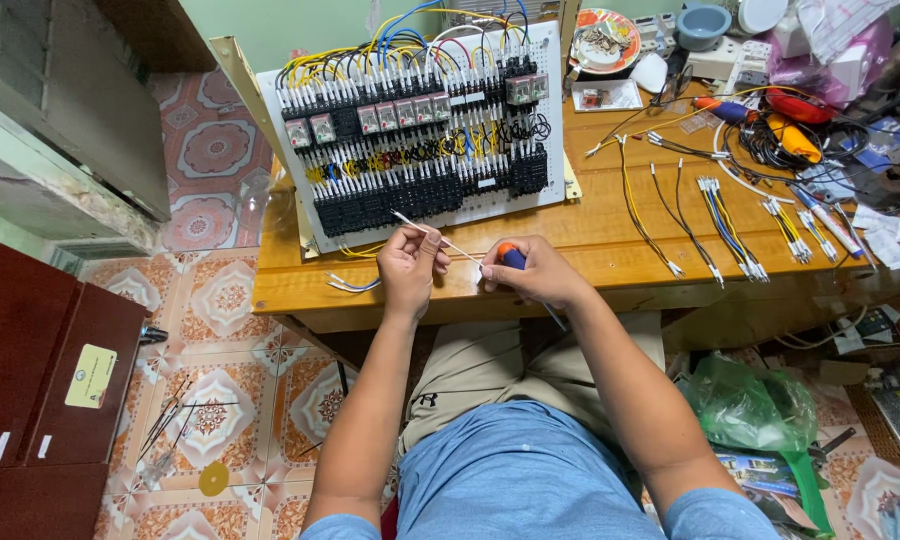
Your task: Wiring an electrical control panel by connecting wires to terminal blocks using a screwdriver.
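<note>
My left hand [411, 268] pinches a thin white cable tie [432, 236] that slants up to the left over the table's front edge. My right hand [530, 270] holds the other end of the tie and also grips a screwdriver with a blue and orange handle [513, 257], its shaft pointing down toward my lap. Just beyond both hands lies a white perforated panel [562, 120] packed with black terminal blocks, relays and yellow, blue and red wires. The hands sit close together, about a palm's width apart.
On the wooden table [610, 240] to the right lie several cut wires with white ferrules [730, 225], pliers and tools with red handles [785, 110], a plate [605, 38] and a bowl. A green plastic bag [750, 400] sits on the tiled floor at right; a dark red cabinet [30, 370] stands at left.
</note>
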